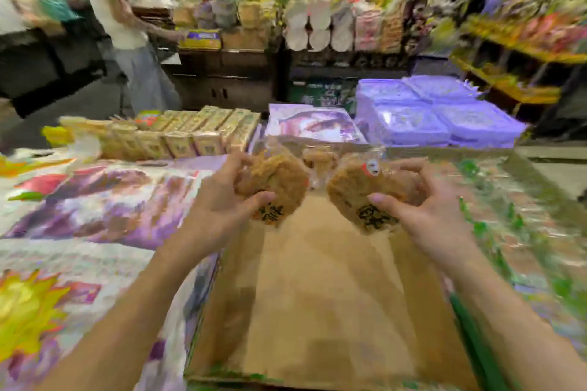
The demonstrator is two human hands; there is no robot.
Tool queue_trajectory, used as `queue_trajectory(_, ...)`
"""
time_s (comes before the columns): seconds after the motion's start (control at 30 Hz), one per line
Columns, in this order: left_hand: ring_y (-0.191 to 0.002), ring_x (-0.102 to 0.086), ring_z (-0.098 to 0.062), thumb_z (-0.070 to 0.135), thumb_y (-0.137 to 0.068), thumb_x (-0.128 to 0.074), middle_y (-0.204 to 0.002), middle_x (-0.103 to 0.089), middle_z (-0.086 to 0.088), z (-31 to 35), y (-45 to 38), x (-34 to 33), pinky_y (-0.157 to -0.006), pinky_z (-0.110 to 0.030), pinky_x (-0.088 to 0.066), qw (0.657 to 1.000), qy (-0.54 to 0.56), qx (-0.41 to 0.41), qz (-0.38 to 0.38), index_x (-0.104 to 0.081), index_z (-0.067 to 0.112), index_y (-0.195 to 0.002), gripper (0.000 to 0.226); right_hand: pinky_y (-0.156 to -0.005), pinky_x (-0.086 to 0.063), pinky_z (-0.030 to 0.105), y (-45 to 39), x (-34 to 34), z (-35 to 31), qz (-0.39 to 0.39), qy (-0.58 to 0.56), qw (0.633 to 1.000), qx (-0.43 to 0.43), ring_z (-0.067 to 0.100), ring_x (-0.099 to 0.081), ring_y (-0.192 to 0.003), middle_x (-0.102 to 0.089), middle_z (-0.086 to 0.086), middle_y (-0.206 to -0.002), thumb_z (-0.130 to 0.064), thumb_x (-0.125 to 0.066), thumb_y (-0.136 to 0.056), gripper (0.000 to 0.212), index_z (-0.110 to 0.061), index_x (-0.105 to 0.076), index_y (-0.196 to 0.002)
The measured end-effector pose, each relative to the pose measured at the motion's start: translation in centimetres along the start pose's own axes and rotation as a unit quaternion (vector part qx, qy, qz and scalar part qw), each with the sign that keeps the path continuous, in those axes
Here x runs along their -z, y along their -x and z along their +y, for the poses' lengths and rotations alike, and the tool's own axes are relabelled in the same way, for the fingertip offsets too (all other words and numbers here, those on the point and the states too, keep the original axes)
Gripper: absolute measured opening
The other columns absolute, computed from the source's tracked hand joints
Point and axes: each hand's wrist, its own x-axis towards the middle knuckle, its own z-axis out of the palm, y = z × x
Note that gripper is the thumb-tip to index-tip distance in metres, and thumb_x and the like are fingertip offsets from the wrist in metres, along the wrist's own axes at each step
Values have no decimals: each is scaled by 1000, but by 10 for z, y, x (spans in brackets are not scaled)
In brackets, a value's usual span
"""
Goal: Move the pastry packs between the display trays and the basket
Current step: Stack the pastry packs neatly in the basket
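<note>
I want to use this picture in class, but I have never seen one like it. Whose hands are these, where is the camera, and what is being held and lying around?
There is no machine here. A person wears a wide-angle camera on the head, looking down at their own hands in a shop. The picture is blurred. The left hand grips one pastry pack, and the right hand grips another pack: round brown pastries in clear wrap. Below them lies a brown cardboard tray, bare where it shows. Left of it lie purple printed bags; behind stand rows of yellow boxes and stacked violet packets. Another person stands at the far shelves.
</note>
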Motion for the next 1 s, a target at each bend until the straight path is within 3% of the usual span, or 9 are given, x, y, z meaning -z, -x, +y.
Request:
queue_trajectory(0.07,-79,-67,-15,41,-73,-77,-80,-68,14,-25,-36,-27,-70,-37,-49,994,-101,6,-52,-47,40,-103,43,-95,-51,56,-37,10,45,-56,72,996,-24,26,-66,-102,-71,1,-105,-40,-86,-68,46,-40,-58,-105)
queue_trajectory(0.13,-87,-66,-25,46,-75,-75,-83,-64,10,-50,-66,-44,-70,-38,-48,966,-224,5,-128,-46,39,-111,46,-90,-51,55,-68,9,82,-111,117,986,-48,25,-66,-94,-72,-3,-98,-49,-80,-66,46,-43,-55,-104)
queue_trajectory(0.27,-109,-64,-30,40,-85,-74,-111,-70,-1,-87,-126,-68,-80,-41,-51,883,-411,-5,-228,-48,29,-122,47,-87,-49,42,-123,-17,132,-224,234,944,-62,22,-61,-94,-65,-10,-101,-33,-82,-78,43,-40,-53,-108)
queue_trajectory(0.4,-106,-62,-31,35,-86,-69,-108,-67,-2,-124,-173,-83,-74,-42,-51,858,-449,-4,-251,-39,28,-104,36,-76,-43,37,-166,-56,162,-292,269,917,-45,16,-51,-89,-54,-19,-89,-28,-77,-86,39,-26,-51,-115)
queue_trajectory(0.47,-104,-62,-32,33,-87,-67,-107,-65,-4,-138,-191,-90,-74,-41,-49,842,-486,-37,-231,-43,24,-109,34,-78,-46,39,-182,-75,173,-309,305,901,-12,22,-57,-95,-61,-12,-95,-30,-76,-87,39,-23,-51,-117)
queue_trajectory(0.57,-109,-57,-34,31,-87,-68,-116,-63,-9,-153,-214,-98,-85,-41,-42,815,-547,-74,-174,-50,21,-127,45,-91,-44,42,-199,-92,194,-283,403,868,70,29,-54,-109,-61,4,-116,-37,-73,-87,42,-21,-55,-122)
queue_trajectory(0.7,-113,-51,-39,20,-78,-77,-124,-54,-18,-170,-225,-103,-94,-49,-42,801,-585,-72,-106,-51,16,-126,55,-88,-41,46,-210,-99,213,-212,502,817,188,34,-49,-103,-56,13,-116,-42,-76,-84,46,-17,-63,-120)
queue_trajectory(0.8,-109,-52,-38,22,-70,-84,-121,-54,-16,-172,-233,-107,-90,-49,-44,786,-607,-75,-91,-47,17,-126,67,-91,-39,48,-214,-103,220,-172,509,814,218,35,-48,-109,-56,13,-123,-41,-79,-79,53,-19,-64,-124)
queue_trajectory(1.0,-123,-48,-36,21,-77,-78,-135,-48,-14,-171,-233,-117,-100,-51,-39,786,-610,-41,-90,-38,21,-137,72,-95,-39,45,-215,-104,224,-166,536,791,243,31,-54,-113,-61,8,-125,-49,-73,-83,63,-18,-55,-135)
